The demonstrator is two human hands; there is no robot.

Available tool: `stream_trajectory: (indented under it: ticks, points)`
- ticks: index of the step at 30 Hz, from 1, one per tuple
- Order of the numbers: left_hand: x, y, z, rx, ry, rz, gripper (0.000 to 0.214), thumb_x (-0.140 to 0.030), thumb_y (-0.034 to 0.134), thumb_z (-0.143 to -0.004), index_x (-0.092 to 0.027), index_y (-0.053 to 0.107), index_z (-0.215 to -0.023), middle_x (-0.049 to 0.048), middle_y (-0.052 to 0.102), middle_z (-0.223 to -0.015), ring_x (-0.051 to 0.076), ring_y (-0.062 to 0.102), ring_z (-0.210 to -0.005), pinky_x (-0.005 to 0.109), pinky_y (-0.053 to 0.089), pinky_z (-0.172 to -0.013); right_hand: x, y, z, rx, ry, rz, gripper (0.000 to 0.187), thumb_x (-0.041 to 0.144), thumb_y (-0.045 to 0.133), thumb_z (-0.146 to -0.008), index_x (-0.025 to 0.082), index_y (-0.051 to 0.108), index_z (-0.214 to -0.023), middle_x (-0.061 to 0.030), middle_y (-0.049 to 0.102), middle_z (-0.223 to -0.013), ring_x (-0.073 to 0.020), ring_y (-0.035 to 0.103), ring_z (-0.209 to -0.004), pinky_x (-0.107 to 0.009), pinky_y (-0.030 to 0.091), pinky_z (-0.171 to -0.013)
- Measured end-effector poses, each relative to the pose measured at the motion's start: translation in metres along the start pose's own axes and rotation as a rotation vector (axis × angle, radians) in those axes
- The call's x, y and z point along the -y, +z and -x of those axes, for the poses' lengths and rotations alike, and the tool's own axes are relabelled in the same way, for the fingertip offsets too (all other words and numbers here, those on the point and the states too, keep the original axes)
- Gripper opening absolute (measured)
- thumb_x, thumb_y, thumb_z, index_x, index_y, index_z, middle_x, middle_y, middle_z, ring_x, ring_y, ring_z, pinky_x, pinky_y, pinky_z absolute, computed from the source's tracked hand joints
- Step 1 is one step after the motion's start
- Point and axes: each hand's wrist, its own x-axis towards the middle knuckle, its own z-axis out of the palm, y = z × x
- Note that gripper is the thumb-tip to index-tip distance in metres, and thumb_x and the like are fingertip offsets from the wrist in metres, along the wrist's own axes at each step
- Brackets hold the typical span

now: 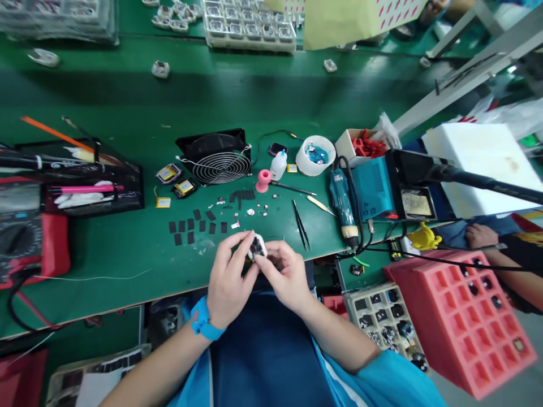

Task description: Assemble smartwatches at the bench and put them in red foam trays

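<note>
Between my two hands, just above the bench's front edge, is a small white-rimmed device casing (257,247) with dark parts inside. My left hand (234,265), with a blue band at the wrist, pinches it from the left. From the right, my right hand (286,274) grips it, the thumb at its lower edge. The fingers hide much of the casing. Beyond my hands lie several black rectangular pads (190,225), a few tiny parts and a pair of black tweezers (301,225).
A black fan (216,158) stands behind the pads. Farther right are a white tub (315,155), a teal electric screwdriver (343,203) and a soldering station (373,189). At left sits a red multimeter (34,232). Pink foam trays (462,316) are at lower right, near another person's hand (481,236).
</note>
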Motion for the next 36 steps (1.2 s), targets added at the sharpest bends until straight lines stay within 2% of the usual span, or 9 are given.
stream_trajectory:
  ticks: [2,4,6,12,18,23,31,36]
  points:
    - [-0.001,-0.004,0.001,0.026,-0.007,0.086,0.054,-0.014,0.063,-0.096,-0.029,0.05,-0.146,0.0094,0.061,-0.129,0.024,0.063,-0.119,0.039,0.058,-0.1,0.002,-0.005,0.0,0.097,0.061,-0.209,0.033,0.048,0.081,-0.08,0.023,0.063,-0.091,-0.0026,0.075,-0.087,-0.0168,0.072,-0.077,-0.03,0.06,-0.076]
    - [-0.001,-0.011,0.003,0.093,0.046,0.19,0.049,-0.017,0.064,-0.097,-0.029,0.054,-0.142,0.0081,0.063,-0.126,0.024,0.063,-0.118,0.04,0.058,-0.1,0.002,-0.01,-0.001,0.205,0.134,-0.405,0.039,0.049,0.087,-0.073,0.023,0.06,-0.083,-0.0007,0.07,-0.083,-0.0148,0.068,-0.072,-0.027,0.058,-0.069]
    - [-0.001,-0.019,0.005,0.158,0.104,0.265,0.045,-0.018,0.063,-0.097,-0.029,0.055,-0.14,0.0079,0.064,-0.125,0.024,0.063,-0.119,0.04,0.058,-0.101,0.002,-0.015,-0.001,0.272,0.192,-0.496,0.043,0.048,0.091,-0.067,0.022,0.058,-0.077,0.0003,0.067,-0.08,-0.014,0.064,-0.069,-0.026,0.056,-0.063]
    - [-0.004,-0.029,0.011,0.211,0.055,0.281,0.046,-0.019,0.062,-0.098,-0.026,0.053,-0.143,0.01,0.064,-0.13,0.023,0.064,-0.12,0.037,0.059,-0.099,-0.002,-0.018,0.003,0.326,0.225,-0.452,0.046,0.048,0.093,-0.063,0.022,0.057,-0.078,0.0004,0.064,-0.079,-0.014,0.062,-0.067,-0.026,0.054,-0.06]
    - [-0.001,-0.028,0.009,0.232,0.092,0.338,0.041,-0.021,0.063,-0.098,-0.025,0.055,-0.138,0.011,0.065,-0.129,0.024,0.064,-0.122,0.04,0.058,-0.101,0.001,-0.022,0.001,0.39,0.176,-0.442,0.043,0.043,0.093,-0.066,0.023,0.058,-0.083,-0.0007,0.064,-0.087,-0.015,0.065,-0.075,-0.027,0.056,-0.066]
    - [0.001,-0.027,0.008,0.233,0.113,0.363,0.045,-0.019,0.065,-0.097,-0.026,0.055,-0.14,0.0103,0.068,-0.125,0.025,0.064,-0.12,0.042,0.059,-0.099,0.002,-0.024,0.001,0.39,0.172,-0.379,0.047,0.048,0.093,-0.065,0.024,0.056,-0.082,-0.0009,0.062,-0.087,-0.0152,0.062,-0.074,-0.028,0.057,-0.066]
    - [0.001,-0.025,0.006,0.234,0.143,0.353,0.043,-0.017,0.065,-0.096,-0.023,0.056,-0.137,0.0099,0.067,-0.124,0.024,0.062,-0.121,0.04,0.058,-0.1,-0.001,-0.028,0.001,0.389,0.172,-0.368,0.046,0.047,0.093,-0.065,0.024,0.056,-0.082,-0.0011,0.061,-0.087,-0.0159,0.062,-0.078,-0.029,0.057,-0.07]
    - [0.001,-0.026,0.006,0.267,0.164,0.358,0.043,-0.018,0.064,-0.098,-0.025,0.055,-0.139,0.0085,0.069,-0.121,0.024,0.063,-0.119,0.041,0.059,-0.098,-0.002,-0.032,0.0,0.457,0.156,-0.392,0.043,0.042,0.092,-0.068,0.023,0.056,-0.081,-0.0009,0.061,-0.09,-0.0133,0.063,-0.077,-0.027,0.058,-0.071]
